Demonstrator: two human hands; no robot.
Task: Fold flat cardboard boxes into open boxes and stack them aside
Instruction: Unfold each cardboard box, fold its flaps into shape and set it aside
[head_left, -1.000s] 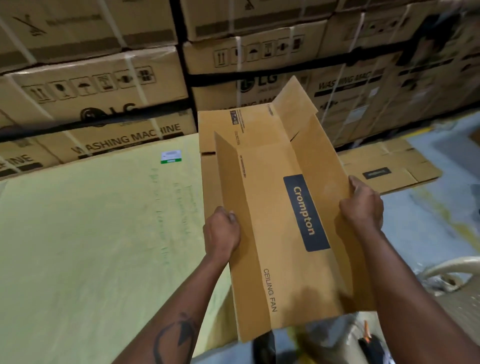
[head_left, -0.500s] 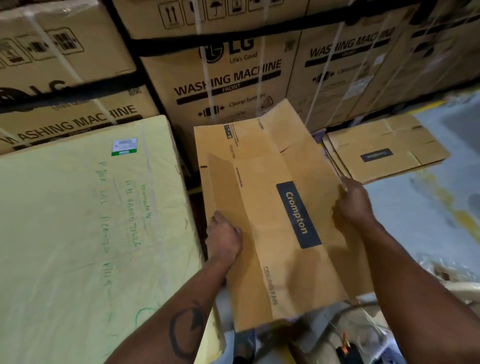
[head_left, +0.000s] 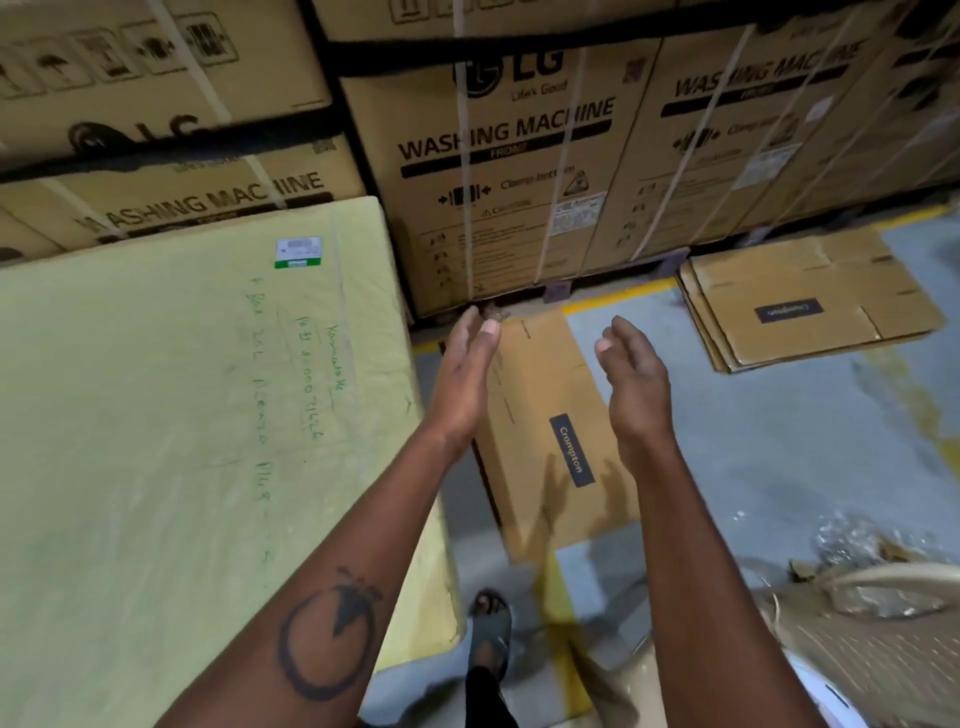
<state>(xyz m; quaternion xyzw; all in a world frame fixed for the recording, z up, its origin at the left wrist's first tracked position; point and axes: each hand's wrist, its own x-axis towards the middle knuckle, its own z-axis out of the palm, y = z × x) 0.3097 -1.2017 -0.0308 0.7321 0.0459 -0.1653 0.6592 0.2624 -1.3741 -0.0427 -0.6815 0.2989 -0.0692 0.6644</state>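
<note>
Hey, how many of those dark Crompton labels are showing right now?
2. One Crompton label is on the box lying on the floor between the hands. The other is on top of the flat cardboard pile at right. Sheets underneath may hide more.

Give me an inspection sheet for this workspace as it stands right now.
Surface: grey concrete floor with yellow painted lines.
Job's things: brown Crompton cardboard box lying on the floor below both hands; pile of flat brown Crompton cartons to the right.
Clutter: crumpled clear plastic wrap lower right.
Hands: left hand and right hand open, holding nothing.
Cables: nothing seen.
Surroundings: strapped LG washing machine cartons behind; large yellow-wrapped flat package on the left.
</note>
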